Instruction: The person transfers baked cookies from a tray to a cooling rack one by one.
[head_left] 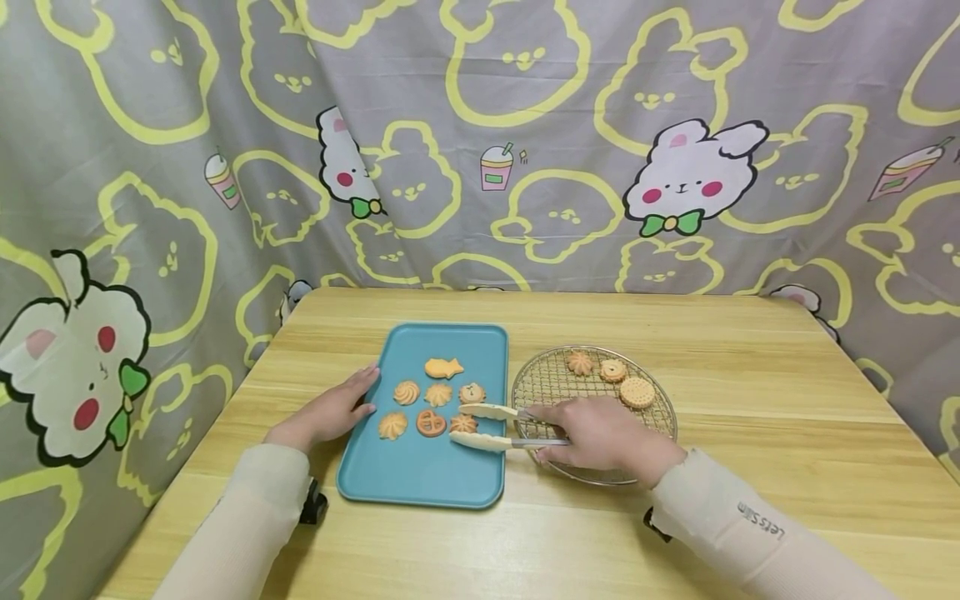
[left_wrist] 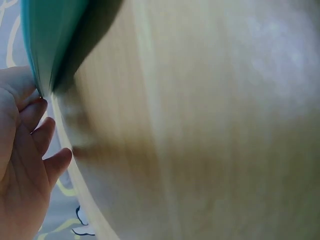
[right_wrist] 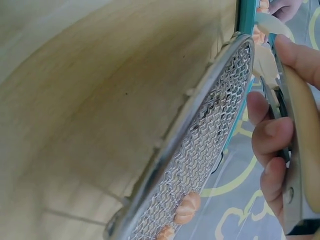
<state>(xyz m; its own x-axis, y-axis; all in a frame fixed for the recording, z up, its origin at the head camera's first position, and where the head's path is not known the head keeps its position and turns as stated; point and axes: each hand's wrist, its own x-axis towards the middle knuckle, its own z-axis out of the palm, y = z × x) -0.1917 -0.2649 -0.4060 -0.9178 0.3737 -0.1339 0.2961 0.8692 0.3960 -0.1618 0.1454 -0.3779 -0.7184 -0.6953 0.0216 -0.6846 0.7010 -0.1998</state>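
My right hand (head_left: 600, 433) grips a pair of tongs (head_left: 489, 442) with cream-coloured tips. The tips are spread on either side of a star-shaped cookie (head_left: 462, 423) at the right of the blue tray (head_left: 420, 479). Just above the upper tip is a round cookie with a face (head_left: 472, 393). Beside the tray's left edge, my left hand (head_left: 330, 412) has its fingertips at the rim, fingers relaxed. Also on the tray are a fish-shaped cracker (head_left: 443, 367), a pretzel (head_left: 431, 423) and several swirled cookies (head_left: 407, 392). In the right wrist view, fingers wrap the tongs' handles (right_wrist: 300, 130).
Right of the tray stands a round wire rack (head_left: 540, 379), partly under my right hand. It carries a star-shaped cookie (head_left: 580, 362), a small ring-like cookie (head_left: 612, 371) and a round cracker (head_left: 637, 393). A patterned curtain (head_left: 555, 225) hangs behind the wooden table (head_left: 750, 375).
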